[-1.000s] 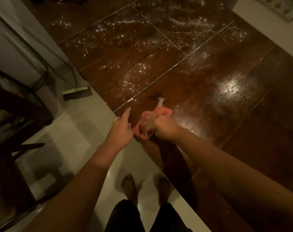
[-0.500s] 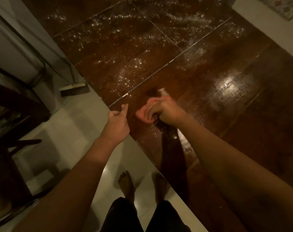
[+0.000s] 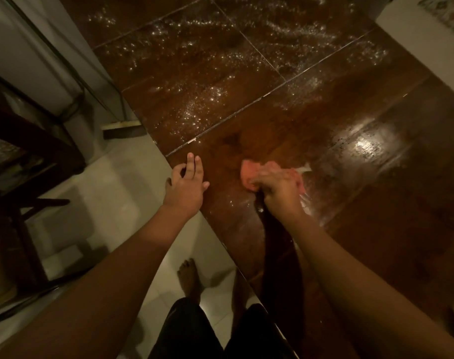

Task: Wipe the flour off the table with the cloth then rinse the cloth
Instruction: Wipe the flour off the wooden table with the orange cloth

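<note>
Right hand (image 3: 281,193) grips pink cloth (image 3: 249,172) on tabletop (image 3: 376,203) near its left edge; left hand (image 3: 185,186) relaxed, fingers straight, at that edge; flour (image 3: 200,99) across far half; near-right tabletop bare

The room is dim, under warm light. A pale tiled floor (image 3: 111,182) runs along the left. On it stands a dark wooden chair (image 3: 26,141). Farther back, what may be a broom head (image 3: 122,126) sits near a grey wall (image 3: 26,42). A patterned mat (image 3: 448,14) shows in the top right corner.
</note>
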